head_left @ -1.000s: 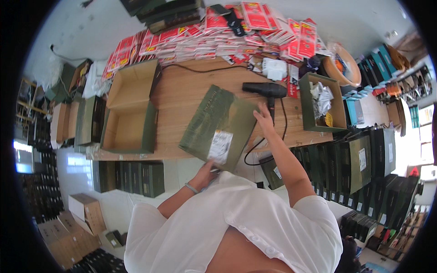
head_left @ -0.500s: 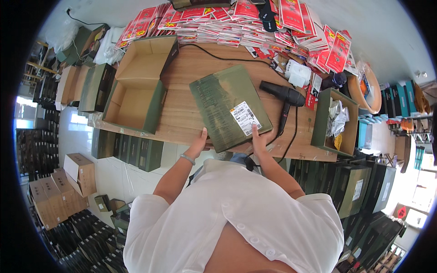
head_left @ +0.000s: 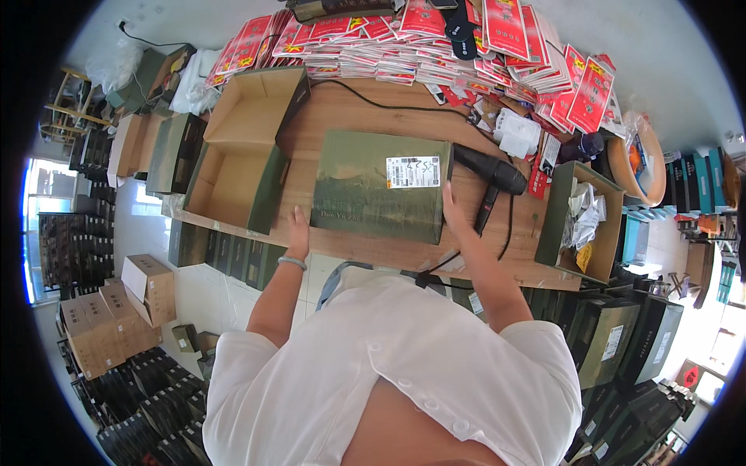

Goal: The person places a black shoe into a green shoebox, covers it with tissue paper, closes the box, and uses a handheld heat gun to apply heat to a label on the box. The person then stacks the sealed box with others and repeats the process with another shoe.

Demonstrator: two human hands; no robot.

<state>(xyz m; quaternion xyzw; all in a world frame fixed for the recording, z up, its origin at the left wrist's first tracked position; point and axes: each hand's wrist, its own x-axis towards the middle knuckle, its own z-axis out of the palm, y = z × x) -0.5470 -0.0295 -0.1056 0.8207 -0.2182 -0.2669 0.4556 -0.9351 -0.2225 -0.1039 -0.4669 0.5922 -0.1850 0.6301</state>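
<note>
A flat dark-green cardboard box [head_left: 381, 185] lies mid wooden tabletop [head_left: 365, 105]. Left hand [head_left: 298, 226] at its seven o'clock, right hand [head_left: 452, 211] at four, both open grips seemingly touching its edges. Black hairdryer [head_left: 488, 175] at three; open green carton [head_left: 241, 155] at nine.

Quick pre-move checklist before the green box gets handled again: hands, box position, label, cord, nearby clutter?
1. Left hand on the green box's left near corner: ok.
2. Right hand at its right edge: ok.
3. Box lying flat on the wooden table: ok.
4. White label facing up, uncovered: ok.
5. Black heat gun and its cord close beside the right hand: not ok.
6. Box sealed: cannot tell.
</note>
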